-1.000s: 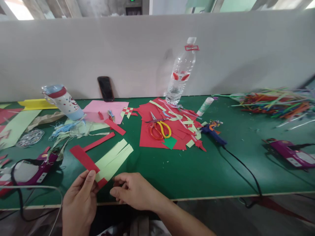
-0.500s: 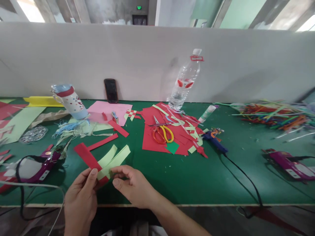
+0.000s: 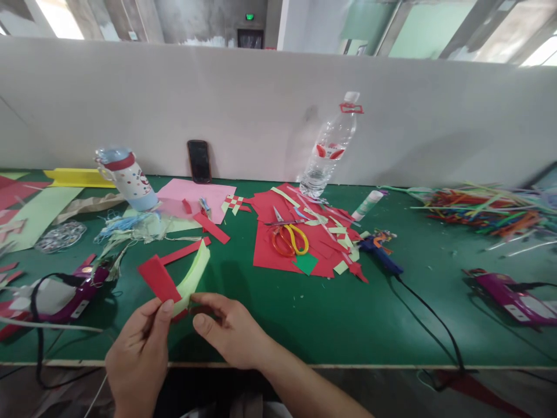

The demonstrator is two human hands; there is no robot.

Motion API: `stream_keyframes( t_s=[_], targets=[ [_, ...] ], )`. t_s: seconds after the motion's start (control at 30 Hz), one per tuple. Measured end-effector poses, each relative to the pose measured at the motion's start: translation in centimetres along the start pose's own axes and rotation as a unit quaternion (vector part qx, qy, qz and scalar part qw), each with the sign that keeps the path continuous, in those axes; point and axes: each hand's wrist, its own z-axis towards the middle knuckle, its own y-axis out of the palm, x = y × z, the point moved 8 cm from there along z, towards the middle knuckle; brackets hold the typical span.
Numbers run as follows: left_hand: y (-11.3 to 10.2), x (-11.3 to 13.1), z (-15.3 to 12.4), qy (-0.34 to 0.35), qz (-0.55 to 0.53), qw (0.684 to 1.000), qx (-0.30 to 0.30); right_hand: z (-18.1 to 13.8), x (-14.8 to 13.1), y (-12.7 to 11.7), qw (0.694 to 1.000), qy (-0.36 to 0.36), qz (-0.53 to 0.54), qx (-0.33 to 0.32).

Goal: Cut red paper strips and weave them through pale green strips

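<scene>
My left hand [image 3: 141, 348] pinches red paper strips [image 3: 159, 278] and light green paper strips [image 3: 195, 273] where they cross, with the thumb on top. The red strip slants up to the left; the green ones curve up to the right, lying close together. At the right side of the crossing is my right hand [image 3: 230, 328], its index fingertip against the green paper. Its thumb is apart from the index finger, and the other fingers are curled and partly hidden. Past the hands, a loose red strip [image 3: 185, 251] lies on the green table [image 3: 331, 325].
Scissors [image 3: 290, 237] lie on red paper sheets [image 3: 272, 255] with scraps. Behind stand a water bottle [image 3: 328, 151], a phone [image 3: 199, 161] and a blue-white flask [image 3: 130, 180]. A glue gun [image 3: 383, 252] trails a cord at right; a purple power strip [image 3: 78, 302] sits left.
The two green strips were spread apart; now they lie together, bent further left. My right hand has shifted slightly left along with them. My left hand keeps its pinch.
</scene>
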Motion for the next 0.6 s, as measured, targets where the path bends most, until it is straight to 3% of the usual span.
stream_keyframes(
  t_s=[0.13,0.27,0.37,0.47,0.53,0.6],
  targets=[
    [0.3,1.8,-0.2,0.218,0.073,0.973,-0.023,1.3,-0.6,0.9,0.991,0.013,0.124,-0.039],
    [1.9,2.4,-1.4,0.409,0.088,0.904,-0.089,1.9,1.1,-0.9,0.98,0.107,0.166,-0.027],
    [3.1,2.3,-3.2,0.499,0.101,0.847,-0.153,1.4,1.8,-5.0,0.986,0.14,0.083,0.039],
    [3.8,2.3,-4.7,0.542,0.119,0.811,-0.186,0.5,0.1,-9.3,0.985,0.079,-0.102,0.119],
    [3.9,2.5,-5.3,0.553,0.128,0.802,-0.189,-0.4,-1.3,-10.6,0.969,0.034,-0.199,0.141],
    [4.0,2.8,-5.8,0.561,0.138,0.796,-0.183,-1.2,-2.8,-10.2,0.94,-0.038,-0.311,0.132]
  ],
)
